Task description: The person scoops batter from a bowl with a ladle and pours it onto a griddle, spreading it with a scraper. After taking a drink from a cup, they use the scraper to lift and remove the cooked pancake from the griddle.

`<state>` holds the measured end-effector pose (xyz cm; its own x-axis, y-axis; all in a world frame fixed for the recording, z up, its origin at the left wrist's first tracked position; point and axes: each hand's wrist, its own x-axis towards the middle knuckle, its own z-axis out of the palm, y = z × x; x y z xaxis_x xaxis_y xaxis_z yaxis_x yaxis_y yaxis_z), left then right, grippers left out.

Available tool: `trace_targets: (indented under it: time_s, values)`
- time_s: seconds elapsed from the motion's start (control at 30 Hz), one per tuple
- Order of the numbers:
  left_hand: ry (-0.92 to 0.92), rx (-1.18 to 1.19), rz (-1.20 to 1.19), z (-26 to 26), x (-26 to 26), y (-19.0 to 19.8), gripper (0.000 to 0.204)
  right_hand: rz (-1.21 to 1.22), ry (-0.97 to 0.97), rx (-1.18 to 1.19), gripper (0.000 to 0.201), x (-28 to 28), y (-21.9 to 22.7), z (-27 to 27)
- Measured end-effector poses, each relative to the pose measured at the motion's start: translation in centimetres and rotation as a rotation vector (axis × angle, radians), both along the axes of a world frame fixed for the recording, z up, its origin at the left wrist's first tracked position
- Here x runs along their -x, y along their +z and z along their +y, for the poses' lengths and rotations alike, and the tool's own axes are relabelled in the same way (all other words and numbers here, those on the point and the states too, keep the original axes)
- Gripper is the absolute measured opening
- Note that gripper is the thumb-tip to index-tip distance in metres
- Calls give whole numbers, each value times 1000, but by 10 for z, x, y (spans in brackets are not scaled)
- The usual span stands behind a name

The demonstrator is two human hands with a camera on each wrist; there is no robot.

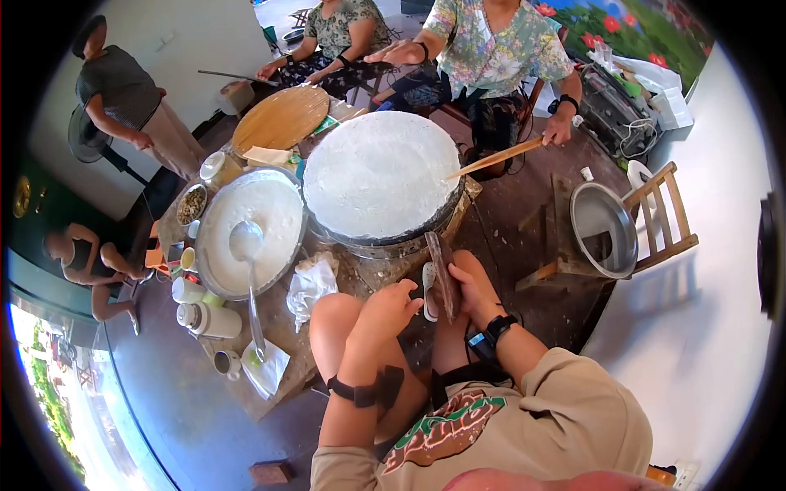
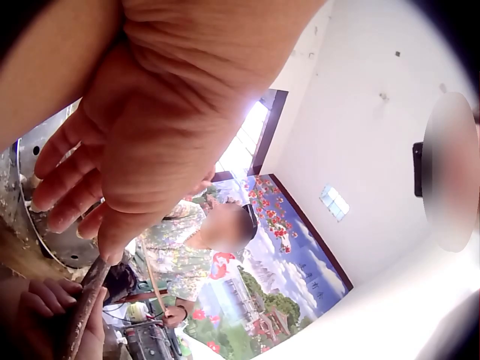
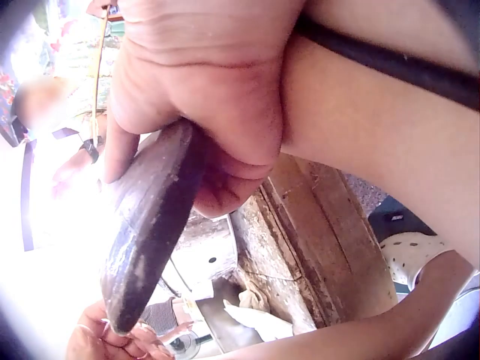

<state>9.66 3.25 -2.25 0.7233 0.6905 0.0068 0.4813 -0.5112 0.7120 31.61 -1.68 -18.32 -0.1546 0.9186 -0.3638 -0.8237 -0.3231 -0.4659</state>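
My right hand [image 1: 476, 293] grips a dark, flat wooden piece [image 1: 443, 278] with a tapered end, held on edge above my lap. In the right wrist view, thumb and fingers close around the upper end of this wooden piece [image 3: 150, 225]. My left hand [image 1: 386, 309] is beside it with loosely bent fingers and holds nothing. From the left wrist, its thumb tip appears right at the end of the wooden piece [image 2: 84, 311]. Just ahead is a large round griddle [image 1: 385, 245], its top covered by a smooth white layer [image 1: 381, 176].
Left of the griddle stands a metal basin [image 1: 304, 219] of white batter with a ladle [image 1: 246, 240]. Jars and a thermos [image 1: 210, 320] line the table edge. Across from me a person holds a wooden stick [image 1: 499, 157] over the griddle's rim. A pot [image 1: 630, 245] rests on a chair at right.
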Motion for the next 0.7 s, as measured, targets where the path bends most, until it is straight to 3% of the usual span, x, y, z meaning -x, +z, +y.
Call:
trace_targets:
  time_s: [0.7]
  values:
    - [-19, 15, 27, -1, -1, 6, 28, 69, 41, -18, 36, 0, 12, 1]
